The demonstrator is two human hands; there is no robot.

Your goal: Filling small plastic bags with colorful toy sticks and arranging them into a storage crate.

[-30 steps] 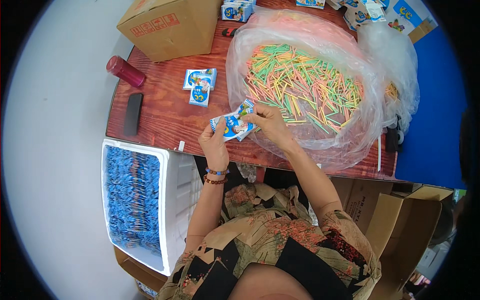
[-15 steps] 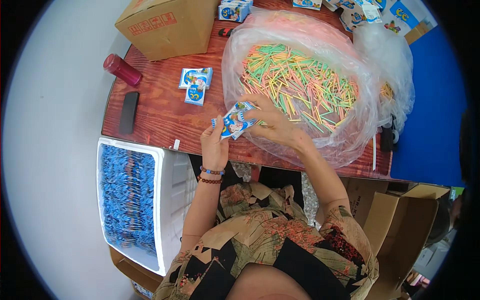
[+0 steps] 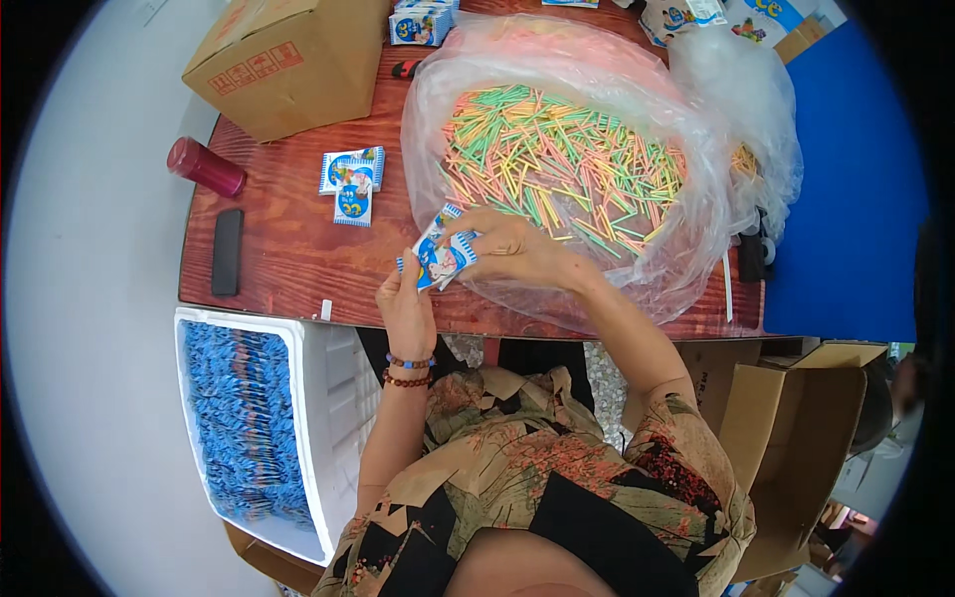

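Small blue-and-white candy packets [image 3: 445, 262], at least two overlapping, are held between my hands above the table's front edge. My left hand [image 3: 406, 303] pinches their lower left end, thumb on top. From the right, my right hand [image 3: 515, 249] grips the other side with bent fingers. Just beyond my right hand lies a big clear plastic bag [image 3: 423, 129], spread open, full of thin pink, green and yellow candy sticks [image 3: 567, 164]. Two or more similar packets [image 3: 353, 204] rest overlapping on the wooden table [image 3: 288, 254], left of the bag.
Left of me a white foam box [image 3: 308, 438] holds rows of blue packets. A cardboard box [image 3: 298, 75], a red-lidded jar [image 3: 206, 167] and a black oblong case [image 3: 227, 252] stand or lie at the table's left. More packets [image 3: 420, 25] sit at the back. An open carton [image 3: 796, 458] stands right.
The whole scene has shifted left in the view as my head turned. Both hands still hold the packets, which are now turned and fanned slightly apart.
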